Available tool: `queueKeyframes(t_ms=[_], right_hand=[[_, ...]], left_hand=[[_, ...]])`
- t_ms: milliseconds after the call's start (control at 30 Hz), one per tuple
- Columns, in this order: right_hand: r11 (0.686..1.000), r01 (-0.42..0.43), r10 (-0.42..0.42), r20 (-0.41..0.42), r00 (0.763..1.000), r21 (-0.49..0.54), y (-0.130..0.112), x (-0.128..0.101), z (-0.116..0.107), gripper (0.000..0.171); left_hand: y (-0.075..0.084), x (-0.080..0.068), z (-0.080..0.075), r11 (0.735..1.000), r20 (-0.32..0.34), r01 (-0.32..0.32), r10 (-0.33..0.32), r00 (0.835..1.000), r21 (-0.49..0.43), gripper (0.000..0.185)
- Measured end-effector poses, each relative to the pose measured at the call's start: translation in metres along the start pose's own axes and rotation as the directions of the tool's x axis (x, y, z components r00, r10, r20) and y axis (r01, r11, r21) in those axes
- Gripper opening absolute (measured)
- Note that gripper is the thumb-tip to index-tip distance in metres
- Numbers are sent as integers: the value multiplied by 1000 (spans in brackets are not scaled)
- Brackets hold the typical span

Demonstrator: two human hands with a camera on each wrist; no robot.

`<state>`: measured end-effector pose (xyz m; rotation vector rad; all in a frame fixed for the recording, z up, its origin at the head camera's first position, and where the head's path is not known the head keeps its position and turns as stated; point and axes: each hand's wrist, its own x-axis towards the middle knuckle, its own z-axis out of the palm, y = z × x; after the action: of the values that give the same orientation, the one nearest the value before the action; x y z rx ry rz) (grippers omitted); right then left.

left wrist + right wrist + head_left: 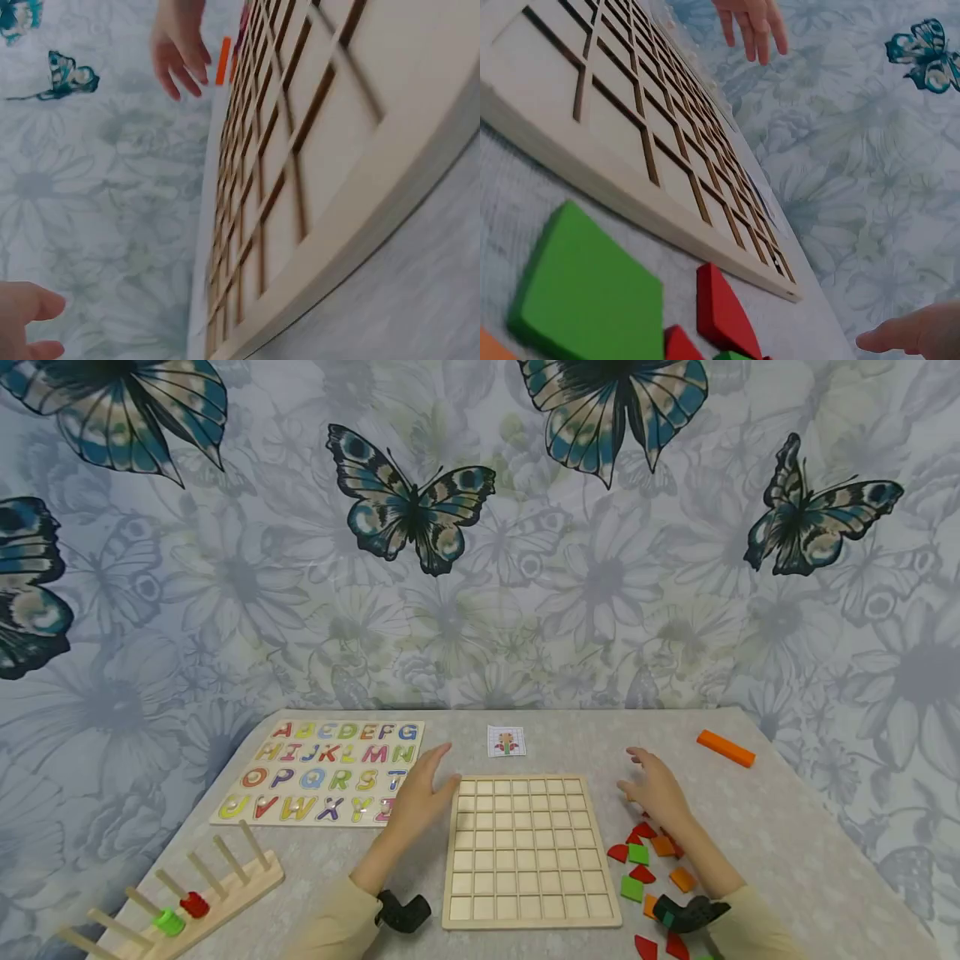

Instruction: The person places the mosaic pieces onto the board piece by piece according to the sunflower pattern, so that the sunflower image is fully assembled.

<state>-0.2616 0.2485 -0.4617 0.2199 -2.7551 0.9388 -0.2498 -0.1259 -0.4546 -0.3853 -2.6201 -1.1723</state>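
Note:
A wooden grid board (pixel 533 840) of square compartments lies flat on the table, with no pieces in it. Beside its far left corner is my left hand (pixel 420 795), raised with fingers apart and holding nothing. My right hand (pixel 660 791) hovers to the right of the board, fingers loosely extended, and it too is bare. Below and around the right hand are scattered flat pieces: green squares (pixel 632 888), orange squares (pixel 682 879) and red rounded wedges (pixel 642 874). Close up in the right wrist view are a green square (pixel 592 292) and a red wedge (pixel 724 311).
A small card (pixel 507 742) with a coloured picture lies behind the board. An alphabet board (pixel 315 767) sits at left, with a wooden peg stand (pixel 225 893) in front, carrying a green and a red ring. An orange stick (pixel 726 748) lies back right, near the patterned wall.

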Motion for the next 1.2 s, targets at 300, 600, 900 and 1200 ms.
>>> queueKeyframes(t_ms=[300, 600, 900, 1200], right_hand=[[982, -80, 75, 36, 997, 172, 34, 0, 5, 49], [957, -83, 63, 82, 995, 277, 57, -1, 7, 48], [955, -77, 60, 70, 996, 285, 58, 2, 8, 41], [948, -78, 65, 51, 997, 308, 57, 1, 9, 42]], left_hand=[[-12, -15, 25, 961, 48, 9, 5, 999, -275, 47], [-29, -19, 40, 918, 9, 37, -36, 999, -396, 41], [-35, -15, 41, 929, -28, 110, -128, 991, -354, 42], [-35, -14, 43, 934, -31, 146, -165, 986, -325, 45]])
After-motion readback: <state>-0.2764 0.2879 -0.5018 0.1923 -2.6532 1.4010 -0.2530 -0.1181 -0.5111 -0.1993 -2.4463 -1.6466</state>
